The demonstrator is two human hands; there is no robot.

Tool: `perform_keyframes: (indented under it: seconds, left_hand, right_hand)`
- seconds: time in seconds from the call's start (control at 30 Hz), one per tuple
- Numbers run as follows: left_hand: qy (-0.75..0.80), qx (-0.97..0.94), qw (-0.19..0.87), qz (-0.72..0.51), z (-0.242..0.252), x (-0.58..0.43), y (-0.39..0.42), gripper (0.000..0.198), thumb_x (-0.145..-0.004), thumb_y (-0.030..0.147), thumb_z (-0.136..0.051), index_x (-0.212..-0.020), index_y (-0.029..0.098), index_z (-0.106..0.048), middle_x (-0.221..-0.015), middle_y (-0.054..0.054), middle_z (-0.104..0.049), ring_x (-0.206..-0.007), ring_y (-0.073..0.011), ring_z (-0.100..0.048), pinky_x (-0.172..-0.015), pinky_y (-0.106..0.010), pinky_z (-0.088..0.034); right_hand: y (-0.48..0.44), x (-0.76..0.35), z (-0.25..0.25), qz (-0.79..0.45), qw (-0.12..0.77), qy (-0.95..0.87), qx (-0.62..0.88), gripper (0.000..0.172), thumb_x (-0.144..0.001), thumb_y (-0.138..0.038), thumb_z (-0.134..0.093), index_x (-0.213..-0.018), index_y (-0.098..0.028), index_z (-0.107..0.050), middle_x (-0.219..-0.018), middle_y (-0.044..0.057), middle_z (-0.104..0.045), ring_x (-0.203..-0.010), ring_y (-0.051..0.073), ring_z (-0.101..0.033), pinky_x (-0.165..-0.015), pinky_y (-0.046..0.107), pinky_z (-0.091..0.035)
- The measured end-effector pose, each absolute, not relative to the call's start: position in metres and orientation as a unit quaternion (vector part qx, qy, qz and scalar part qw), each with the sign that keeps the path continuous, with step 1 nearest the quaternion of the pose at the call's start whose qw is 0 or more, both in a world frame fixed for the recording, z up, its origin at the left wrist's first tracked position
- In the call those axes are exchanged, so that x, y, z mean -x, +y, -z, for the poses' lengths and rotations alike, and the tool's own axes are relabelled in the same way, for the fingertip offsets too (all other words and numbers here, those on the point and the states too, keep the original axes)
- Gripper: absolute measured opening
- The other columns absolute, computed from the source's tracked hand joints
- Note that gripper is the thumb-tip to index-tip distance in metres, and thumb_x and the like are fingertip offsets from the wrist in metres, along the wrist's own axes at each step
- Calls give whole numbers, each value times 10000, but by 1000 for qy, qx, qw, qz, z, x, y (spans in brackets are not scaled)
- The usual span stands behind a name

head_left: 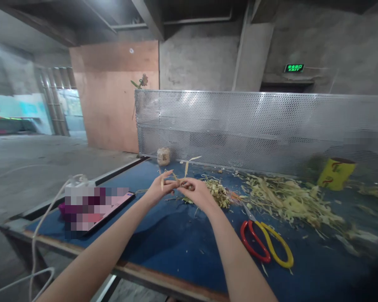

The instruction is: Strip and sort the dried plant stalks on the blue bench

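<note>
Above the middle of the blue table, my left hand and my right hand meet with their fingertips almost touching. Both are closed on a thin, pale dried plant strip, whose ends stick up and out past the fingers. The exact grip is partly hidden by the fingers. Just behind and right of my right hand lies a small heap of greenish-yellow dried plant pieces. Scissors with one red and one yellow handle lie to the right of my right forearm, blades pointing away.
A larger pile of dried strips spreads across the right side, near a yellow can. A pale spool-like roll stands at the back. A tablet-like device and a white cable are at left. A perforated metal panel borders the table's back.
</note>
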State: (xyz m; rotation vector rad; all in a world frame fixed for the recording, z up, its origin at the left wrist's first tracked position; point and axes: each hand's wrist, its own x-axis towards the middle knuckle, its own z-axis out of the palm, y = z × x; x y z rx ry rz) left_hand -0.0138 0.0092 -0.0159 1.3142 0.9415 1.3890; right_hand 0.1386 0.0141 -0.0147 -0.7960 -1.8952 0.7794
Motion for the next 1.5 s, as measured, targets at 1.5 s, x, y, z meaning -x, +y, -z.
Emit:
perform_keyframes:
  seconds: [1.5]
  left_hand:
    - [325, -366, 551, -676, 17, 1, 7, 369, -700, 76, -542, -1010, 144, -352, -675, -49, -649, -591, -138, -623, -555, -251, -483]
  right_hand:
    - [10, -130, 15, -309, 527, -705, 360, 163, -720, -333, -493, -713, -182, -555, -692, 9, -589, -599, 127, -538, -571, 237, -426]
